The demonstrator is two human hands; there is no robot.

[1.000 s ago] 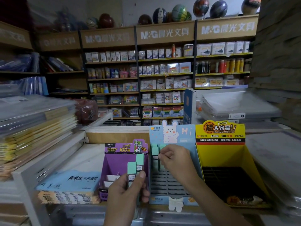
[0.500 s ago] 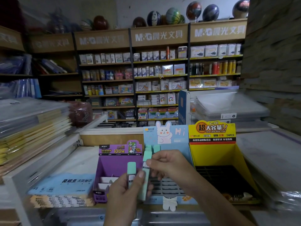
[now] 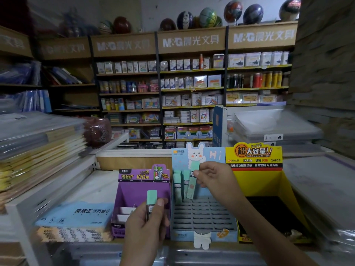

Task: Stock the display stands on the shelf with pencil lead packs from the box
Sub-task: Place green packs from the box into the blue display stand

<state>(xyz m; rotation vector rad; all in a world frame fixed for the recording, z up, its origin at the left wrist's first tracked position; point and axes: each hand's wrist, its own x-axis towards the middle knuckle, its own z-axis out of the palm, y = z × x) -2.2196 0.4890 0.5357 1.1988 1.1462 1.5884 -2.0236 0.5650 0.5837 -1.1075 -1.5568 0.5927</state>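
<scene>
Nearest me, at about 6 o'clock, my left grip (image 3: 146, 225) is curled around the lower half of a mint-green lead pack (image 3: 151, 196), thumb pressed on its front. The pack stands upright, its top clear of my fingers, in front of the purple display stand (image 3: 142, 186).

A little further on, at 1 o'clock from that hand, my right grip (image 3: 215, 179) pinches a second mint lead pack (image 3: 192, 186) near its cap between thumb and fingertips. This pack is slightly tilted. Its lower end is down at the back row of slots in the blue rabbit display stand (image 3: 203, 217). I cannot tell whether it is seated in a slot. Just to its 9 o'clock side, two more mint packs (image 3: 177, 182) stand upright in that same back row. The rows of slots nearer me are bare.

The blue stand sits between the purple stand at 9 o'clock and a yellow display stand (image 3: 255, 181) at 3 o'clock, all three side by side on the shelf (image 3: 92, 187). Left of the purple stand lies a flat blue paper-refill pack (image 3: 76, 214). Further out at 9 o'clock there is a tall stack of wrapped notebooks (image 3: 38, 150).

Far off at 12 o'clock, wall shelving (image 3: 192, 89) is packed with stationery, with balls (image 3: 207, 17) lined along its top.
</scene>
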